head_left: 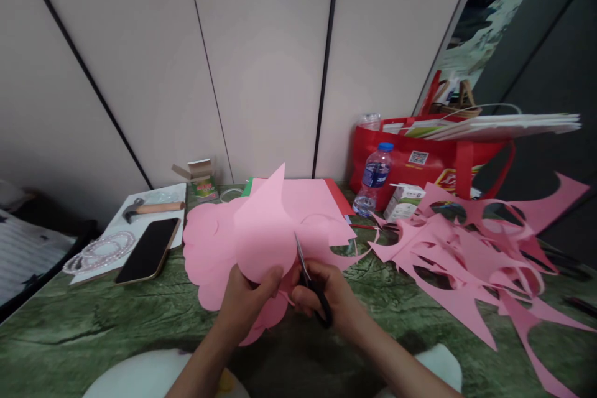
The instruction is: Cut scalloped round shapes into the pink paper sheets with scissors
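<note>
My left hand (247, 298) pinches the lower edge of a pink paper sheet (265, 230) and holds it up over the green table (116, 317). My right hand (321, 295) grips black-handled scissors (310, 283), whose blades point up into the pink sheet's right edge. More pink cut-out rounds (209, 249) lie under and behind the held sheet.
A heap of pink paper offcuts (471, 255) covers the right of the table. A water bottle (373, 180), a small carton (403, 200) and a red bag (433, 161) stand at the back. A phone (149, 250), bead string (100, 249) and hammer (152, 208) lie left.
</note>
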Motion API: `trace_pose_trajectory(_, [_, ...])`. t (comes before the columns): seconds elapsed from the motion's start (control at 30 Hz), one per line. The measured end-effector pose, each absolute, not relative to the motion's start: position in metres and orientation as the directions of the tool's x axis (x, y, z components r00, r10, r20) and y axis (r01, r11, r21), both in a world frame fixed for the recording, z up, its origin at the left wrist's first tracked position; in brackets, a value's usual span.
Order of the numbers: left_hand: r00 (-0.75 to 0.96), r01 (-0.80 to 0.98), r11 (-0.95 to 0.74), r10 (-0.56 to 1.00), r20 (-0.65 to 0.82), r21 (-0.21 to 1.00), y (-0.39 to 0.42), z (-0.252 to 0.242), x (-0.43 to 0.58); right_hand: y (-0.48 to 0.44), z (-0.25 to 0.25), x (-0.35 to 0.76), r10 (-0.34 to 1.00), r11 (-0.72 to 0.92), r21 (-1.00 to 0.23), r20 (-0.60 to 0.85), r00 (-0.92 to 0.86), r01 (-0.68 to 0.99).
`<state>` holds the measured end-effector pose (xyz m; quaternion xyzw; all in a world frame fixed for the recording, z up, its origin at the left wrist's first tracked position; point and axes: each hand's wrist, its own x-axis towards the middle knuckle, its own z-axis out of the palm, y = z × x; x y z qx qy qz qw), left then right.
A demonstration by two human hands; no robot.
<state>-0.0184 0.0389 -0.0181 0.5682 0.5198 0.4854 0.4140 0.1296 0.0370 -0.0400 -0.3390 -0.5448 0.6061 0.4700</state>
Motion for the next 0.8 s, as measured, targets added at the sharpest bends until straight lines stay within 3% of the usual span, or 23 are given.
trace_pose_trajectory(0.8, [-0.001,0.055,-0.144,0.990,0.144,0.988,0.039,-0.025,-0.018,0.036,-0.034,0.134,0.933,0.041,-0.985,0.098,-0.347,-0.167])
